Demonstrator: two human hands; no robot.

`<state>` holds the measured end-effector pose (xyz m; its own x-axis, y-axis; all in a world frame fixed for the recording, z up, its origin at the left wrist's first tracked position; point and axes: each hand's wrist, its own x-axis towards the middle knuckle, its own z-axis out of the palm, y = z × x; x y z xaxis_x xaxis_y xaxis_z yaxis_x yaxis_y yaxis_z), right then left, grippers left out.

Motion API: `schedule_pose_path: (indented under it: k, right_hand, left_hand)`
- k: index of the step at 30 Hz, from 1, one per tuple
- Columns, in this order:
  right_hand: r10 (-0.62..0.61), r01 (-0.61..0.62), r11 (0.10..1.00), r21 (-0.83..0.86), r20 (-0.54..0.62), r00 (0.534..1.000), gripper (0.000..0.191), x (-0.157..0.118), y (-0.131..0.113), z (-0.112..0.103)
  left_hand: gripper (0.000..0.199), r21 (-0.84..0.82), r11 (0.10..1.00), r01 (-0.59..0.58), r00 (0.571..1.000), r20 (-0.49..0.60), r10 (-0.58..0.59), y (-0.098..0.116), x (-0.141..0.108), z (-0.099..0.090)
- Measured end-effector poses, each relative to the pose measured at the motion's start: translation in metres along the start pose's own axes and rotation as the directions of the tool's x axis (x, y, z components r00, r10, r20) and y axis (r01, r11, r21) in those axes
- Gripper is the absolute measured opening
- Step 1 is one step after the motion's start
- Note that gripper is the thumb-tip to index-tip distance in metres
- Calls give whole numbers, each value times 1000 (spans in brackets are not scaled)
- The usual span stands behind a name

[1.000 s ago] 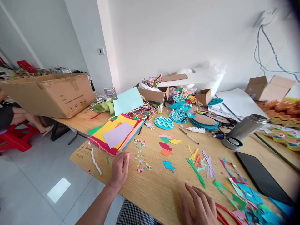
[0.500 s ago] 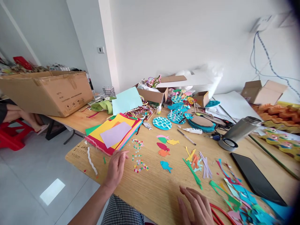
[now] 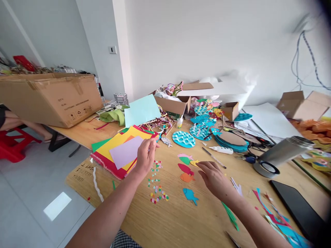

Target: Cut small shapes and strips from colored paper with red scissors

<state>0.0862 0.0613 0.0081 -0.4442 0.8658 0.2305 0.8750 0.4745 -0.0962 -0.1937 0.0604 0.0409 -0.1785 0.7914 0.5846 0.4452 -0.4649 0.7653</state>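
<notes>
My left hand (image 3: 147, 156) is above the right edge of the paper stack (image 3: 126, 151), fingers curled together; whatever is in them, if anything, is hidden. Farther right, my right hand (image 3: 214, 177) reaches over the table with fingers stretched out. Its fingertips are over the tail of a yellow paper fish (image 3: 194, 163), and I cannot tell whether they touch it. Around it lie a pink and green paper fish (image 3: 184, 158), a red one (image 3: 184, 168), an orange one (image 3: 186, 177) and a blue one (image 3: 190, 195). Small coloured paper bits (image 3: 158, 189) are scattered between my arms.
Behind the fish lie a blue wavy oval (image 3: 183, 138), a pen (image 3: 214, 157) and a white glue bottle (image 3: 221, 150). A metal flask (image 3: 287, 155) and black phone (image 3: 297, 206) are at right. A large cardboard box (image 3: 51, 100) stands at left; a person's leg shows below it.
Both hands have moved forward over the table. My right hand went from the front edge to the yellow fish; my left moved up and right along the paper stack. The view shifted slightly.
</notes>
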Motion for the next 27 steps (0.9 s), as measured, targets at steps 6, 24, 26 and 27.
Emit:
schedule_pose_path:
  k: [6,24,26,27]
  right_hand:
    - [45,-35,996,-81,134,990,34,1,11,21]
    - [-251,235,962,141,111,961,40,15,-89,6]
    - [-254,236,961,144,120,960,42,26,-105,8]
    - [-252,235,962,136,122,960,43,33,-109,10]
  left_hand:
    - [37,-33,998,59,997,-55,-61,-26,-13,-3]
    - [33,-115,992,55,983,-166,-74,-16,-9,-14]
    - [33,-125,991,48,984,-167,-68,-16,-9,-14]
    - [33,-130,990,46,984,-163,-67,-16,-9,-14]
